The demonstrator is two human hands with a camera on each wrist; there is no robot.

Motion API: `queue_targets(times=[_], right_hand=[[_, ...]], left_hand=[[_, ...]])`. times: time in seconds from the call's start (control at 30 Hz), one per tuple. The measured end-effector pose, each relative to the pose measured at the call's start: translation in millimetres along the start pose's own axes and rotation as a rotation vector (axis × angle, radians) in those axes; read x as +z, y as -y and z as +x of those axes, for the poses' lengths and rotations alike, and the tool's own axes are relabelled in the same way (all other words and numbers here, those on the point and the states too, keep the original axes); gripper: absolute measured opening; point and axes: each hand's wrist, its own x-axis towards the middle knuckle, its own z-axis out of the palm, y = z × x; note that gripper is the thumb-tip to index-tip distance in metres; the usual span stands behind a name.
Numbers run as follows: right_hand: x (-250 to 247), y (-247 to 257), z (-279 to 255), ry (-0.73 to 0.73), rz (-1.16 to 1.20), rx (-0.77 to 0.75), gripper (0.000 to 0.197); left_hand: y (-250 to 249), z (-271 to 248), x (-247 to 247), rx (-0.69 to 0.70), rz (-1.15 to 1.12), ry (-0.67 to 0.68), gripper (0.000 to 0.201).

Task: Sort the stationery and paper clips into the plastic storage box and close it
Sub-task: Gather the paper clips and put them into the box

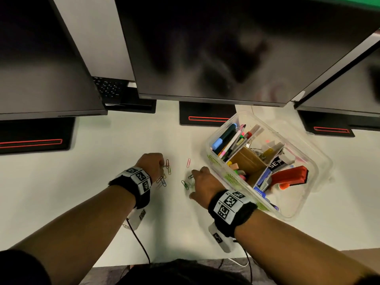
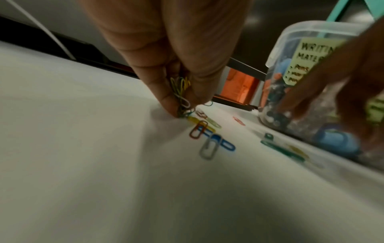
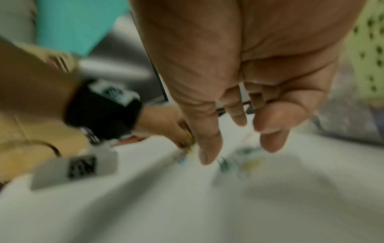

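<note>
A clear plastic storage box [image 1: 304, 153] stands open on the white desk at the right, divided by cardboard and holding pens, highlighters and a red stapler [image 1: 290, 176]. Coloured paper clips [image 1: 164, 177] lie loose on the desk left of it. My left hand [image 1: 153, 164] pinches a small bunch of paper clips [image 2: 181, 93] with its fingertips down on the desk beside more loose clips [image 2: 209, 141]. My right hand [image 1: 202, 182] hovers with fingers spread and relaxed over a few green clips [image 1: 185, 184], holding nothing; the right wrist view is blurred.
Three dark monitors overhang the back of the desk, their black stands [image 1: 205, 116] behind the work area. A single pink clip [image 1: 188, 162] lies between the hands. The box carries yellow-green labels [image 2: 307, 60]. The desk's front edge runs near my body.
</note>
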Motion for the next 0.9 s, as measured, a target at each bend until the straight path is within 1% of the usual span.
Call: queue_targets(times=[0.03,0.07,0.13,0.2,0.23,0.3,0.33,0.4,0.47,0.53,0.57,0.6,0.63,0.67,0.73,0.77,0.83,0.9], right_hand=[[7.2,-0.4,11.0,0.038,0.052,0.055,0.079],[11.9,0.8,19.7,0.048,0.101,0.107,0.088],[16.6,2.3,33.4,0.001,0.212,0.184,0.09],[16.4,2.8,43.5,-0.066,0.343,0.219,0.083],[15.5,5.0,49.5,-0.095,0.392,0.213,0.077],[14.4,11.6,60.0,-0.144,0.457,0.167,0.064],[14.7,16.8,63.9,-0.149,0.467,0.129,0.061],[17.2,28.5,70.8,-0.14,0.446,0.033,0.059],[17.8,35.9,75.5,-0.203,0.442,-0.015,0.052],[17.8,38.3,78.0,-0.332,0.387,0.026,0.05],[19.6,40.2,78.8,-0.343,0.327,0.048,0.056],[22.9,42.1,78.3,-0.3,0.274,0.06,0.066],[27.1,45.4,77.8,-0.22,0.228,0.046,0.077],[32.2,49.5,76.9,-0.142,0.178,0.007,0.085],[44.2,56.6,74.9,-0.051,0.069,-0.12,0.091],[49.2,57.0,74.4,-0.036,0.011,-0.188,0.088],[53.6,55.7,71.3,-0.035,-0.081,-0.319,0.075],[54.1,50.7,67.4,-0.043,-0.142,-0.401,0.062]], left_hand=[[1.9,-0.8,-0.8,-0.015,-0.028,-0.019,0.02],[4.2,-2.4,-2.0,-0.029,-0.051,-0.034,0.02],[7.8,-5.8,-3.0,-0.061,-0.102,-0.047,0.021],[10.2,-8.7,-2.9,-0.089,-0.144,-0.047,0.019],[12.8,-9.8,-2.6,-0.1,-0.162,-0.05,0.018],[15.3,-12.8,-3.7,-0.128,-0.189,-0.053,0.017],[15.6,-13.9,-5.1,-0.141,-0.199,-0.054,0.018],[17.8,-15.3,-10.0,-0.16,-0.211,-0.053,0.018],[21.3,-15.6,-16.7,-0.171,-0.211,-0.052,0.018],[26.6,-14.9,-22.2,-0.179,-0.218,-0.06,0.018],[30.0,-14.7,-24.8,-0.188,-0.219,-0.068,0.017],[32.7,-14.4,-26.5,-0.198,-0.222,-0.074,0.017],[35.1,-13.8,-28.5,-0.205,-0.226,-0.08,0.017],[37.2,-13.9,-30.0,-0.209,-0.227,-0.083,0.016],[40.5,-14.4,-33.0,-0.211,-0.224,-0.088,0.016],[41.6,-14.7,-34.3,-0.216,-0.232,-0.09,0.016],[43.2,-14.5,-36.8,-0.227,-0.253,-0.096,0.016],[41.8,-14.1,-39.5,-0.222,-0.249,-0.097,0.016]])
